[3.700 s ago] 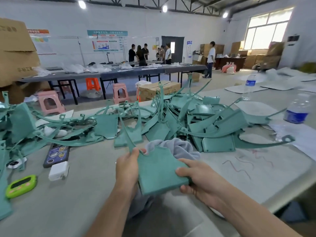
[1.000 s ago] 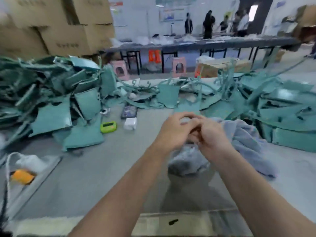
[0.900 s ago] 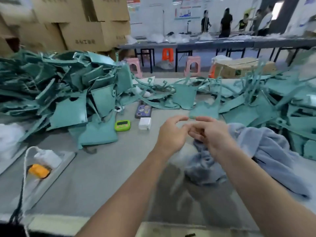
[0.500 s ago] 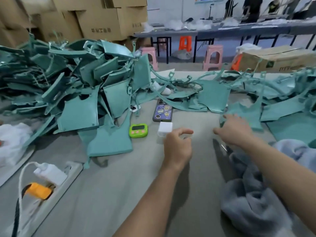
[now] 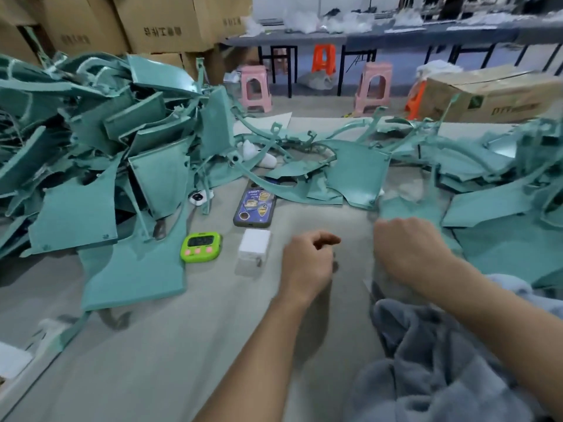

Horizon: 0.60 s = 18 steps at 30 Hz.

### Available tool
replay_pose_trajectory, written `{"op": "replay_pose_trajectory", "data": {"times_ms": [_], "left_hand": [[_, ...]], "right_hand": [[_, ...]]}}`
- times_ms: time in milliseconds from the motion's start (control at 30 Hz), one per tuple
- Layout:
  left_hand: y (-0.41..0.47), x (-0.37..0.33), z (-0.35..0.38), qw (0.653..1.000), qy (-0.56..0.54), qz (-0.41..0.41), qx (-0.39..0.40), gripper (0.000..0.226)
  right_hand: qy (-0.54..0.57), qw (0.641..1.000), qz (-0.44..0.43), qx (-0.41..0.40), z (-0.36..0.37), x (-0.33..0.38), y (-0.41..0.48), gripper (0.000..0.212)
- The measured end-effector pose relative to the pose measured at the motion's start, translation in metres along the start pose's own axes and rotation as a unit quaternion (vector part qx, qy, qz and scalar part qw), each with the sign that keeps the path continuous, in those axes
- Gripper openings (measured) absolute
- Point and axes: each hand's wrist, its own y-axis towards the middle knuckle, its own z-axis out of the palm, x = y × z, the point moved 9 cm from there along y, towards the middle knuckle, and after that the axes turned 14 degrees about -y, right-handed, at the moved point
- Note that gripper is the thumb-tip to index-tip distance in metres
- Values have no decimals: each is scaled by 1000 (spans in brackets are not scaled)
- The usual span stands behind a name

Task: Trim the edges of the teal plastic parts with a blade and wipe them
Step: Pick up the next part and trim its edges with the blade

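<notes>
Across the table (image 5: 158, 345) in front of you, the teal parts (image 5: 100, 153) lie heaped at left and spread at right, with the grey cloth (image 5: 432, 376) bunched under your right forearm. One flat teal piece (image 5: 405, 208) lies just beyond your right hand (image 5: 411, 254), whose fingers are hidden, so its grip cannot be told. Your left hand (image 5: 304, 263) hovers curled; whether it holds anything is unclear. Expect thin, light, springy plastic with rough edges: take a panel by its broad face, not the spindly strips.
</notes>
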Motion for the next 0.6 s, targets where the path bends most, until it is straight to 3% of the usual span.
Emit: {"op": "replay_pose_trajectory", "data": {"times_ms": [133,233,300,400,533,600], "left_hand": [[-4,-4,-8,999,-20,20,-20,27],[-8,-14,4,988,-157,-4,-6,36],[-13,-21,17,980,-197,-7,29,54],[-26,-27,39,975,-209,-11,78,81],[-39,-26,58,941,-306,-103,104,56],[-42,-29,68,914,-353,-134,150,53]], "right_hand": [[44,997,-6,-60,-54,-42,-28,17],[220,958,48,-179,-93,-92,-55,22],[392,881,141,-224,-99,-133,-72,36],[541,777,245,-209,-74,-160,-89,40],[777,500,369,-104,0,-151,-115,42],[800,421,420,-84,27,-144,-134,37]]}}
